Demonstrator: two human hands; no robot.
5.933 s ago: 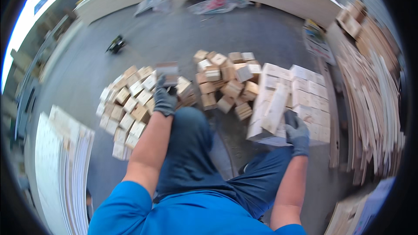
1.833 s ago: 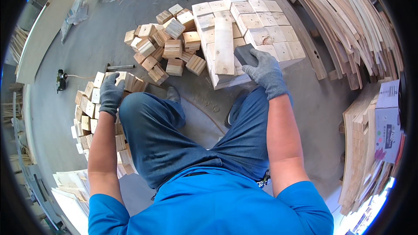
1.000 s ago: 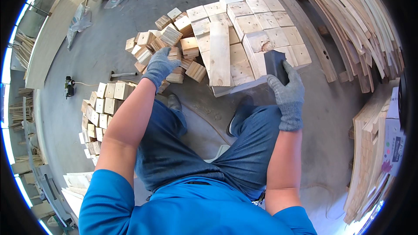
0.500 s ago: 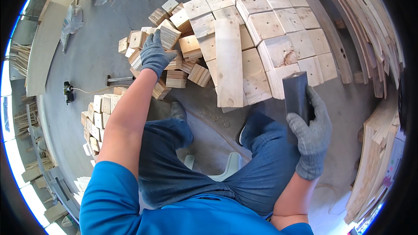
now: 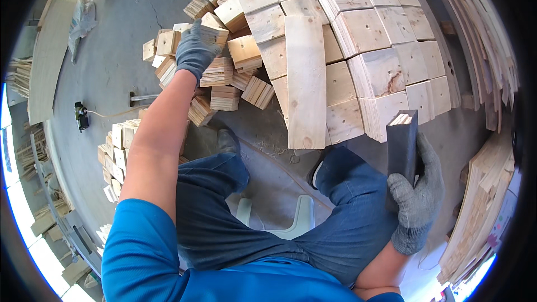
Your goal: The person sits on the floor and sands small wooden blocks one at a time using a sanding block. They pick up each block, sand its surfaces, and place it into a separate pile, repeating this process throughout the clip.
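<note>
Right hand (image 5: 417, 198) grips a black-sided block (image 5: 400, 148) — thumb and fingers closed about its lower part — near the close right corner of the stacked blocks (image 5: 363, 33). Left hand (image 5: 197, 50), fingers partly curled, lies over a wooden block (image 5: 215, 34) in the loose pile (image 5: 244, 51); firm hold cannot be determined.

I see grey floor (image 5: 114, 78) w/ a neat block stack (image 5: 363, 33) on it. Just L of the stack: a loose block heap (image 5: 225, 98); farther L, a 2nd block pile (image 5: 118, 137) & a small corded tool (image 5: 82, 118). R of the stack: long wood strips (image 5: 485, 39).
</note>
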